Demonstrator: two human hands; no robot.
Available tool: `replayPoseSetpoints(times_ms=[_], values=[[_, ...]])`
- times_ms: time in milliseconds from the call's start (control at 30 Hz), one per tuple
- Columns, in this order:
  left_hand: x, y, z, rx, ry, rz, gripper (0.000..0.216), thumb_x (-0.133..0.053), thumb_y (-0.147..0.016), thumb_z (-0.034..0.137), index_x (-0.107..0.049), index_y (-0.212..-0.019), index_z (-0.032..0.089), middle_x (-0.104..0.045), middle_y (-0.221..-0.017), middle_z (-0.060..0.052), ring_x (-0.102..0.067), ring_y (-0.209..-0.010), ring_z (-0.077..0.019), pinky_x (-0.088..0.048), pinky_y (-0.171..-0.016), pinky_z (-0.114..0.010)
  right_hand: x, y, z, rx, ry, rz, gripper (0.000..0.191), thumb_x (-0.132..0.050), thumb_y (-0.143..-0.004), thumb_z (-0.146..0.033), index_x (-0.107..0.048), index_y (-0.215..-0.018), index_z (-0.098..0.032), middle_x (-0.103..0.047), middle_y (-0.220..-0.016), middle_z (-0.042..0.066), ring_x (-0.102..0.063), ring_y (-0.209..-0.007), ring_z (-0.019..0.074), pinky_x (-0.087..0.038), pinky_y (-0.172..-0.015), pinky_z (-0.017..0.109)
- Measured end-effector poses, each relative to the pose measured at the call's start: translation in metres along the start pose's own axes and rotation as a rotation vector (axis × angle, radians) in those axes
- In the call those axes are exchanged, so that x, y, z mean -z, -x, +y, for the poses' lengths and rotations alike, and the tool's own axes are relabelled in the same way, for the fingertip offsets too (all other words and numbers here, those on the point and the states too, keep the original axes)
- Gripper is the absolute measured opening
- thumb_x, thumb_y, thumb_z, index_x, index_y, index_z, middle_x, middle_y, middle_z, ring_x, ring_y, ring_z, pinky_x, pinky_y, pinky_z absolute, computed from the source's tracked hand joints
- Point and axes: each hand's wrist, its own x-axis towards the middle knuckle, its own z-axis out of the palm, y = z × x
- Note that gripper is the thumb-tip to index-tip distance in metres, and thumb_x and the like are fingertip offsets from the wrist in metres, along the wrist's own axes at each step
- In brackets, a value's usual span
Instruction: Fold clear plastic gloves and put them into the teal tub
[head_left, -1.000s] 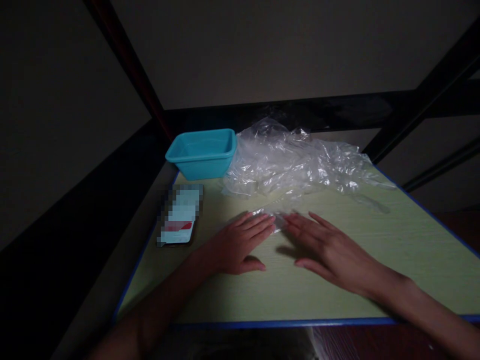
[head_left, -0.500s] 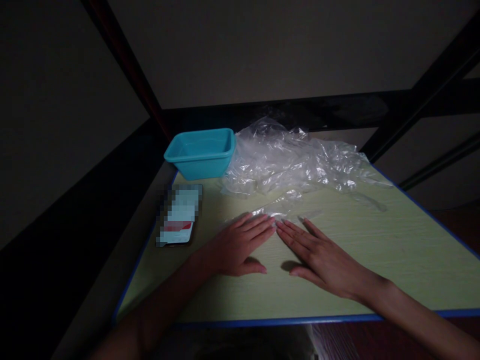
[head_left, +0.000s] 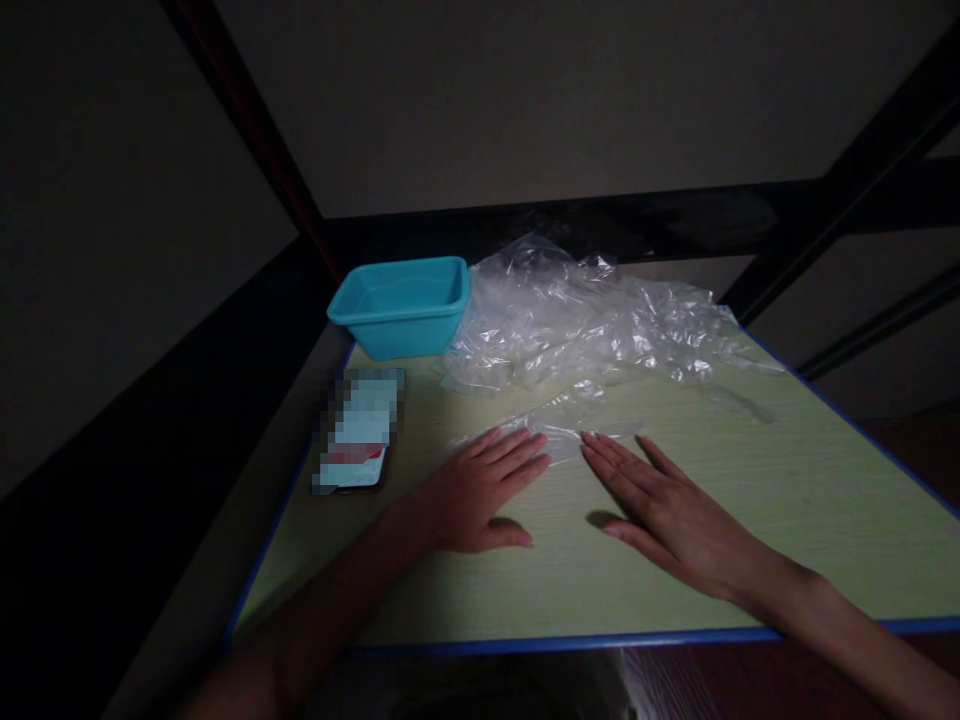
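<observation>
My left hand lies palm down with its fingers stretched out over the near left part of a clear plastic bag. To its right, my right hand is also palm down, its fingers extended and the fingertips at the bag's near right edge. Both thumbs stick out to the side, and neither hand grips anything. The bag is thin and laid fairly flat, with a crumpled strip at its far side. Part of it is hidden beneath my left fingers.
Behind the bag spreads a heap of crumpled clear plastic bags. A turquoise plastic basin stands at the table's back left corner. A phone with a lit, blurred screen lies at the left edge. The pale table has blue edging.
My right hand has slid to the right, away from my left hand, uncovering more of the flat plastic between them. My left hand stays where it was.
</observation>
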Motion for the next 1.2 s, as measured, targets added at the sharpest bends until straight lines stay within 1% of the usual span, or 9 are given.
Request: replayPoseSetpoints(times_ms=[200, 367, 667, 867, 967, 1067, 1133, 1200], values=[[0.002, 0.000, 0.000, -0.002, -0.007, -0.010, 0.081, -0.041, -0.083, 0.064, -0.027, -0.141, 0.009, -0.020, -0.150, -0.015, -0.016, -0.139, -0.0278, -0.014, -0.112, -0.043, 0.001, 0.015, 0.018, -0.109, 0.029, 0.018, 0.068, -0.030, -0.094, -0.046, 0.005, -0.146, -0.020, -0.032, -0.145, 0.014, -0.035, -0.131, 0.0284, -0.036, -0.099, 0.057], [0.001, 0.001, 0.000, -0.002, -0.004, -0.001, 0.081, -0.040, -0.083, 0.065, -0.026, -0.142, 0.010, -0.020, -0.150, -0.015, -0.015, -0.139, -0.0273, -0.013, -0.112, -0.043, 0.000, 0.024, 0.029, -0.194, 0.036, 0.022, 0.065, -0.028, -0.094, -0.047, 0.000, -0.146, -0.020, -0.032, -0.145, 0.014, -0.035, -0.131, 0.0283, -0.034, -0.100, 0.058], [0.001, 0.000, -0.001, -0.004, 0.006, -0.009, 0.082, -0.039, -0.083, 0.065, -0.026, -0.142, 0.010, -0.020, -0.150, -0.015, -0.016, -0.139, -0.0281, -0.014, -0.112, -0.044, -0.003, 0.027, 0.028, -0.281, 0.017, 0.042, 0.063, -0.027, -0.093, -0.049, -0.014, -0.146, -0.018, -0.035, -0.145, 0.013, -0.035, -0.131, 0.0278, -0.030, -0.103, 0.057], [0.000, 0.001, -0.001, -0.003, 0.012, 0.010, 0.080, -0.039, -0.084, 0.065, -0.026, -0.142, 0.011, -0.021, -0.150, -0.014, -0.017, -0.139, -0.0267, -0.013, -0.112, -0.043, -0.002, 0.028, 0.029, -0.336, 0.002, 0.055, 0.064, -0.026, -0.093, -0.052, -0.022, -0.144, -0.015, -0.035, -0.145, 0.014, -0.036, -0.131, 0.0277, -0.032, -0.102, 0.055], [0.000, 0.002, -0.002, -0.018, -0.001, 0.019, 0.080, -0.040, -0.083, 0.065, -0.027, -0.141, 0.011, -0.023, -0.149, -0.014, -0.017, -0.139, -0.0271, -0.013, -0.112, -0.043, -0.001, 0.029, 0.030, -0.352, -0.009, 0.057, 0.063, -0.025, -0.093, -0.052, -0.020, -0.145, -0.017, -0.034, -0.145, 0.014, -0.035, -0.131, 0.0278, -0.032, -0.102, 0.056], [0.004, 0.005, -0.002, -0.034, -0.020, 0.024, 0.079, -0.042, -0.082, 0.065, -0.031, -0.139, 0.011, -0.025, -0.148, -0.015, -0.019, -0.138, -0.0292, -0.014, -0.111, -0.047, 0.001, 0.031, 0.029, -0.356, -0.008, 0.057, 0.063, -0.026, -0.093, -0.052, -0.014, -0.146, -0.020, -0.033, -0.146, 0.012, -0.035, -0.131, 0.0278, -0.031, -0.103, 0.056], [0.008, 0.008, 0.001, -0.040, -0.026, 0.051, 0.078, -0.042, -0.081, 0.066, -0.035, -0.137, 0.011, -0.028, -0.147, -0.016, -0.021, -0.137, -0.0303, -0.014, -0.111, -0.049, 0.003, 0.033, 0.027, -0.351, 0.003, 0.056, 0.064, -0.027, -0.093, -0.052, -0.010, -0.147, -0.022, -0.032, -0.146, 0.012, -0.034, -0.132, 0.0277, -0.031, -0.103, 0.056], [0.010, 0.006, 0.008, -0.048, -0.034, 0.085, 0.076, -0.041, -0.082, 0.065, -0.037, -0.135, 0.011, -0.030, -0.146, -0.015, -0.021, -0.137, -0.0294, -0.013, -0.111, -0.050, 0.005, 0.035, 0.026, -0.341, 0.013, 0.051, 0.064, -0.027, -0.093, -0.052, -0.006, -0.147, -0.024, -0.031, -0.147, 0.011, -0.033, -0.132, 0.0276, -0.031, -0.104, 0.055]])
